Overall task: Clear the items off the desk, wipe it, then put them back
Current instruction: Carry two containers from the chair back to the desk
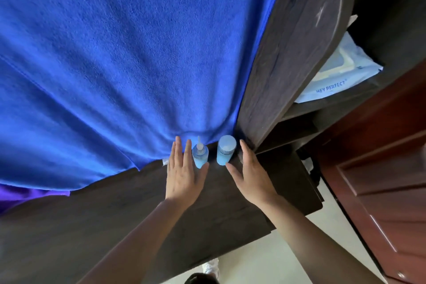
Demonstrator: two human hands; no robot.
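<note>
Two light blue bottles stand side by side at the back of the dark wooden desk [129, 210]. The pump bottle [200, 155] is on the left and the capped bottle [225, 150] on the right. My left hand [183, 173] lies flat with straight fingers just left of the pump bottle, its thumb touching the bottle's base. My right hand [250, 174] is spread open right of the capped bottle, its thumb tip at the bottle's base. Neither hand grips anything.
A big blue towel [124, 57] hangs behind the desk and covers most of the view. A dark wooden side panel [288, 57] rises at the right, with a pale blue packet [338, 71] on a shelf behind it. A reddish cabinet [387, 168] stands far right.
</note>
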